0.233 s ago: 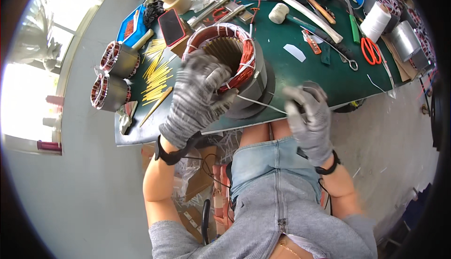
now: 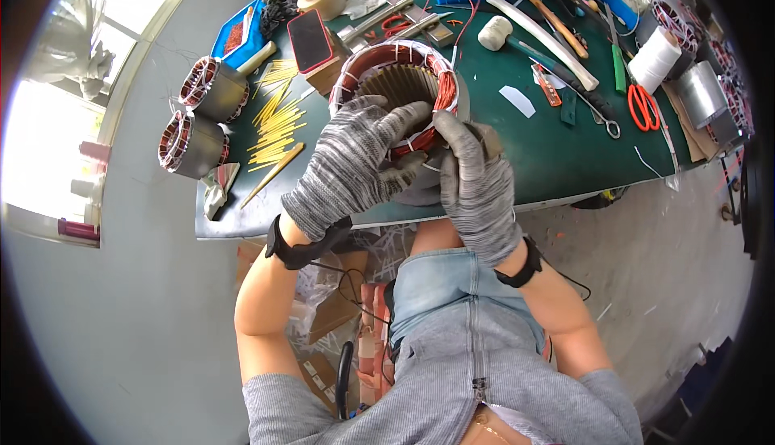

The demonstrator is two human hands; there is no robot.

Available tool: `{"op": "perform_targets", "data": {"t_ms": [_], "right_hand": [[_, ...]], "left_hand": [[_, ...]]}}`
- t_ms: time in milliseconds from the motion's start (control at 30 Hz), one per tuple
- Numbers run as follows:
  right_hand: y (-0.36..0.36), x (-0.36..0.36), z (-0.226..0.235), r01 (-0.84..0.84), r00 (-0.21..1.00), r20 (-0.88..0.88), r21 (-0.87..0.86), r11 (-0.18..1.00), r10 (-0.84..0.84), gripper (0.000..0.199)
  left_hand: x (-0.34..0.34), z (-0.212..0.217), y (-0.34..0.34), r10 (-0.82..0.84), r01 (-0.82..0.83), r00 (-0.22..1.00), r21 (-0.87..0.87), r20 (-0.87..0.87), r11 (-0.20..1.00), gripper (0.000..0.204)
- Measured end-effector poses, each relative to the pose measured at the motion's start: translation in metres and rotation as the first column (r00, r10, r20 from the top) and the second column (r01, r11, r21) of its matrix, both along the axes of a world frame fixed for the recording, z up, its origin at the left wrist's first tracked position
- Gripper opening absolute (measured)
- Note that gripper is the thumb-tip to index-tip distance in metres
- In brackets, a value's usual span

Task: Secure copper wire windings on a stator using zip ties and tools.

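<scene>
A large motor stator (image 2: 400,82) with copper windings bound in white lacing is standing at the near edge of the green worktop (image 2: 549,146), its open bore facing up. The left hand (image 2: 355,162), in a grey knit glove, is curling over the near rim of the stator, its fingers (image 2: 404,114) pressing against the copper coil end. The right hand (image 2: 476,179), gloved the same way, is resting just beside it, touching the same rim, with the forefinger pointing up along the windings and the other fingers folded; whether this grip is pinching a thread or wire cannot be told. The left grip is half closed around the rim of the stator.

Left of the stator, a scatter of yellow sticks (image 2: 278,118) is lying on the worktop, and two smaller wound stators (image 2: 198,114) are sitting at the worktop's left end. Behind the big stator, a dark phone (image 2: 311,39) is lying on a block, near a blue tray (image 2: 238,33). Off to the right, well apart from the hands, a white mallet (image 2: 495,32), a long pale stick (image 2: 545,39), red-handled scissors (image 2: 643,108) and a roll of white tape (image 2: 654,59) are lying.
</scene>
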State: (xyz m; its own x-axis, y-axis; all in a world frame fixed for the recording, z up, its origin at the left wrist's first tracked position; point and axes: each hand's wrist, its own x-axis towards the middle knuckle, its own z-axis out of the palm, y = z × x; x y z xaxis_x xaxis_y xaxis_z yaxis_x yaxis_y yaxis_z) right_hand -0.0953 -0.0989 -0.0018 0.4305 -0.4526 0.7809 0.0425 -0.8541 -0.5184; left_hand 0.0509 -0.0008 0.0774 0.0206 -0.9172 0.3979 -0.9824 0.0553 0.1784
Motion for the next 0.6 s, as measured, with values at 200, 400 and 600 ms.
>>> {"op": "perform_targets", "data": {"t_ms": [200,400,600], "right_hand": [[0.007,0.005,-0.014,0.003,0.990,0.144,-0.058,0.998,0.005,0.054],[0.016,-0.002,0.023,0.030,0.998,0.056,-0.130,0.991,-0.023,0.034],[0.022,-0.100,0.211,-0.318,0.759,-0.559,0.131,0.939,0.334,0.010]], "left_hand": [[0.003,-0.002,-0.002,-0.033,0.036,0.999,0.094,-0.040,0.995,0.049],[0.001,0.008,-0.003,-0.044,0.057,0.995,0.141,-0.094,0.988,0.041],[-0.002,-0.002,-0.006,-0.057,0.056,0.998,0.088,0.004,0.995,0.035]]}}
